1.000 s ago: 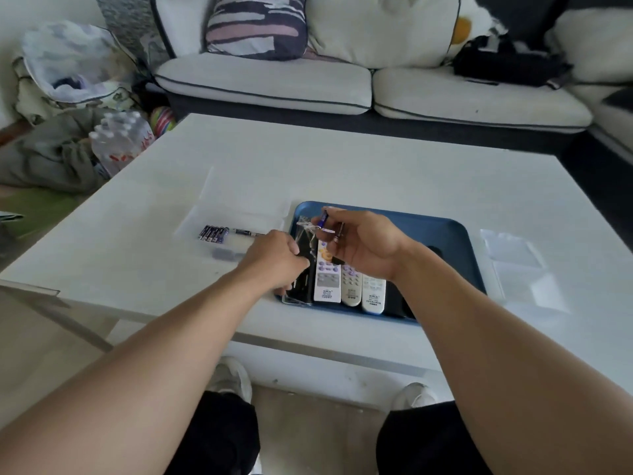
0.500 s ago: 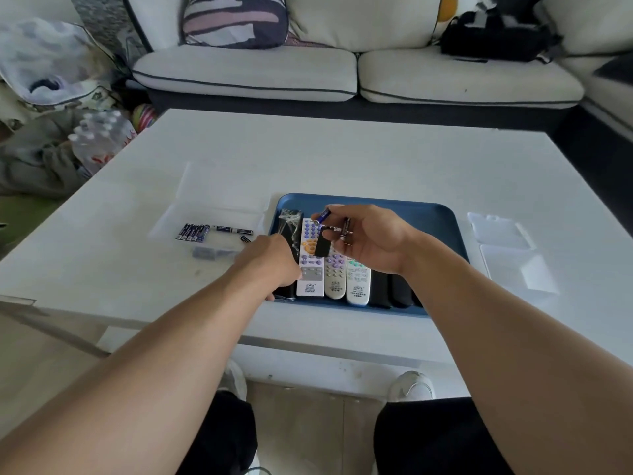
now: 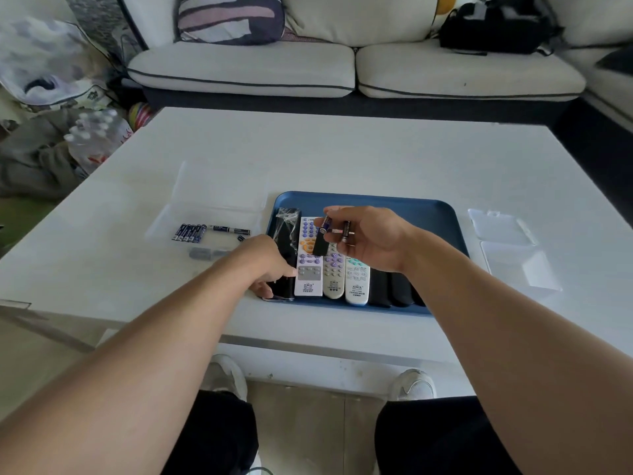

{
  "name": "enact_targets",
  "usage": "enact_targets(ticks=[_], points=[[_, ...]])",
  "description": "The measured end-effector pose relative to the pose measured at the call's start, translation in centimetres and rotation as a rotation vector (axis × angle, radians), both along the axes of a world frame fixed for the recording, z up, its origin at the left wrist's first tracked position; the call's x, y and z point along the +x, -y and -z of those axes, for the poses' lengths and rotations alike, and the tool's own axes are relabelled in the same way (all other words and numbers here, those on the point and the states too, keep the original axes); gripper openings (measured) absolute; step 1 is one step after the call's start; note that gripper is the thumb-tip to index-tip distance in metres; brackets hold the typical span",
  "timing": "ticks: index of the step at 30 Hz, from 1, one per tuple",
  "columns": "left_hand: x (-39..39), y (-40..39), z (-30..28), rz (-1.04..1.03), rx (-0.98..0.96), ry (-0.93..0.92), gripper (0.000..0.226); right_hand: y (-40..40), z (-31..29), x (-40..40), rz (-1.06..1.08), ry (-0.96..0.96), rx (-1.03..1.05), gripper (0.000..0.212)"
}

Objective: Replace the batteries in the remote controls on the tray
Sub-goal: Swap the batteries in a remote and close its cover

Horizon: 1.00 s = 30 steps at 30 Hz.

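- Your left hand [image 3: 270, 260] has lowered the plastic-wrapped black remote [image 3: 286, 255] into the blue plastic tray [image 3: 424, 209], still gripping it.
- Your right hand [image 3: 370, 240] still pinches two batteries [image 3: 337, 229] and a black cover [image 3: 319, 245]; fitting comes next.

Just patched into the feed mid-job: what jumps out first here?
The right hand hovers over the blue tray, pinching two batteries and a small black cover. Below it lies a row of remotes; the left hand holds the black remote at the tray's left end. Spare batteries lie on the white table, left of the tray.
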State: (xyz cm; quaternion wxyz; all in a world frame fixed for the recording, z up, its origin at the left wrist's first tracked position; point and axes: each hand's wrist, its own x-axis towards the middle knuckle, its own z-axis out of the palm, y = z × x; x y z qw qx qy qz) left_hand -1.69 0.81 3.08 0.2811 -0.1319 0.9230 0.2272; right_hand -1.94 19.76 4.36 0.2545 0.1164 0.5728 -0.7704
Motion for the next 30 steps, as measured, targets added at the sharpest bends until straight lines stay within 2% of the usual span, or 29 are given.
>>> enact_targets(ticks=[6, 10, 13, 17, 25, 27, 30], points=[[-0.3, 0.2, 0.2, -0.01, 0.01, -0.031, 0.041, 0.6, -0.1, 0.2, -0.007, 0.003, 0.067, 0.017], [-0.3, 0.4, 0.1, 0.054, -0.122, -0.111, 0.043, 1.2, -0.1, 0.3, -0.036, -0.002, 0.083, 0.016], [-0.3, 0.3, 0.2, 0.037, -0.079, -0.109, 0.038, 1.2, -0.2, 0.4, -0.067, -0.009, 0.084, 0.017], [-0.2, 0.4, -0.1, 0.025, -0.036, -0.208, 0.028, 1.3, -0.5, 0.4, -0.129, -0.009, 0.065, 0.024], [-0.5, 0.5, -0.7, -0.063, 0.063, -0.407, 0.032, 1.3, -1.5, 0.6, -0.126, -0.093, 0.096, 0.008], [-0.4, 0.6, -1.1, -0.082, 0.12, -0.453, 0.032, 1.2, -1.6, 0.5, -0.105, -0.115, 0.107, 0.013], [0.2, 0.5, -2.0, -0.213, 0.462, -0.465, 0.027, 1.1, -1.9, 0.4, -0.088, -0.151, 0.107, 0.017]])
